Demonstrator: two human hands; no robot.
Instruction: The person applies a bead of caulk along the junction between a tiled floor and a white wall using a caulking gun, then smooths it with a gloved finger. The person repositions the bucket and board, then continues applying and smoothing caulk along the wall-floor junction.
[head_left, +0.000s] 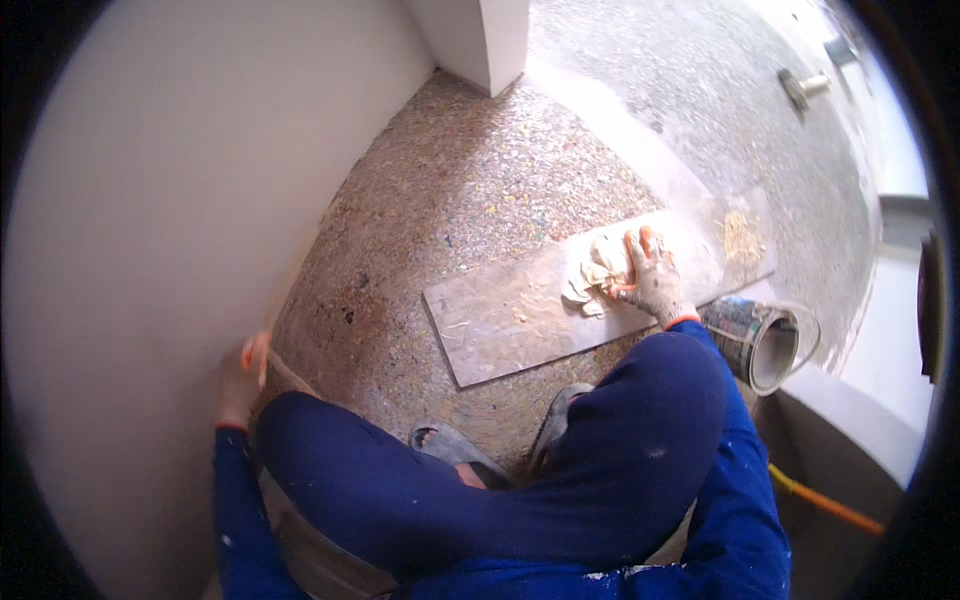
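My right hand, in a pale work glove with orange fingertips, rests on a mound of cream, putty-like paste. Its fingers and thumb are spread apart, and the thumb touches the paste's near side. Under the paste lies a long, flat greyish board, smeared with paste and set at a slant on the speckled floor. At the far left, my left hand, gloved alike, is against the foot of the white wall. Its fingers look stretched out along the wall's lower edge; I see no tool in it.
A metal paint can with a wire handle lies on its side right of the board. Crumbly tan residue sits on the board's far end. Beyond are a wall corner and a small object. An orange-yellow hose or cord runs at lower right.
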